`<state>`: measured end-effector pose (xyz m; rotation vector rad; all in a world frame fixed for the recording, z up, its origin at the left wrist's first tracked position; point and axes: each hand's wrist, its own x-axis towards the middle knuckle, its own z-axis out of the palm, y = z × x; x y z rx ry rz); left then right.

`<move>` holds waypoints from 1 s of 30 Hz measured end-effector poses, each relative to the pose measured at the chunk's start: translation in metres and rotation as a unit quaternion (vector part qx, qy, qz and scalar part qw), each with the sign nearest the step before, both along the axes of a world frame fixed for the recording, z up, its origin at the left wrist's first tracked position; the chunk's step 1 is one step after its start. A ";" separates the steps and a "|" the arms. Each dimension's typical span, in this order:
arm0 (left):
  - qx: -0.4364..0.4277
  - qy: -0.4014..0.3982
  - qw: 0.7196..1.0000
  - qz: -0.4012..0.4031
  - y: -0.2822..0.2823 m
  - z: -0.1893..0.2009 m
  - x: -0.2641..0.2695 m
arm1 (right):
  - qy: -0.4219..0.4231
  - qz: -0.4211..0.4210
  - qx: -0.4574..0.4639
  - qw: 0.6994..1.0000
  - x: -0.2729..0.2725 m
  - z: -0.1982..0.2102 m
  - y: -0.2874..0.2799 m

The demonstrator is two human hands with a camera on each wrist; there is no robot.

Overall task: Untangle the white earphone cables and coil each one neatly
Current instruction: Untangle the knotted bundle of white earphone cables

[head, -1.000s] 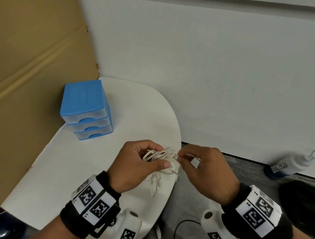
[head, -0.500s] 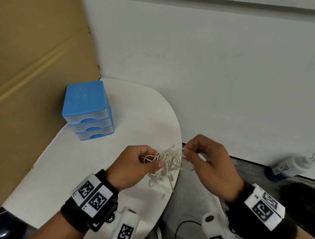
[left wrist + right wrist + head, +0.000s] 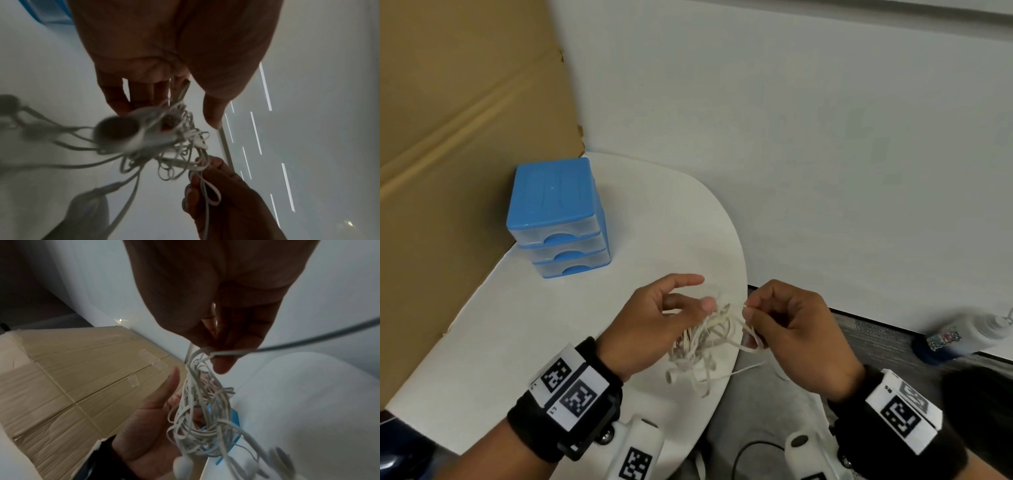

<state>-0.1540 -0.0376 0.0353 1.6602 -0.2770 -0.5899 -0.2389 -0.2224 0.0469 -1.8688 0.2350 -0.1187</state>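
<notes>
A white table (image 3: 524, 342) carries blue drawers (image 3: 556, 219) near its far-left corner, against a cardboard sheet (image 3: 448, 137), and a bottle (image 3: 962, 337) lies on the floor to the right. Above the table's near-right edge, the left hand (image 3: 650, 325) pinches the tangle (image 3: 705, 342) at its top, index finger extended, while the right hand (image 3: 798, 329), just beside it, pinches one loop. The tangle hangs long axis roughly vertical, an earbud (image 3: 673, 376) and loose ends pointing down at the table.

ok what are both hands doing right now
Left hand: fingers loosely spread, thumb and a finger pinching the cable tangle.
Right hand: pinching a loop pulled from the tangle.
</notes>
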 end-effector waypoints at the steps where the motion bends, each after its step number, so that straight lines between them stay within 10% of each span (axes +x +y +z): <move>1: 0.009 -0.004 1.000 -0.019 -0.001 -0.003 -0.003 | 0.012 0.003 0.004 1.000 0.000 -0.001 0.002; 7: 0.037 -0.076 0.995 -0.058 -0.008 -0.011 -0.015 | -0.017 -0.001 -0.124 0.992 -0.002 -0.007 0.002; 16: 0.223 -0.259 0.940 -0.027 0.006 -0.009 -0.005 | 0.015 0.080 -0.061 0.995 -0.004 -0.003 0.010; 23: 0.192 -0.235 0.949 -0.085 -0.005 -0.010 -0.018 | -0.090 -0.125 -0.213 0.965 -0.003 -0.014 0.004; 30: 0.264 -0.239 0.933 -0.052 0.010 -0.016 0.004 | -0.080 -0.192 0.064 0.976 0.006 0.004 -0.010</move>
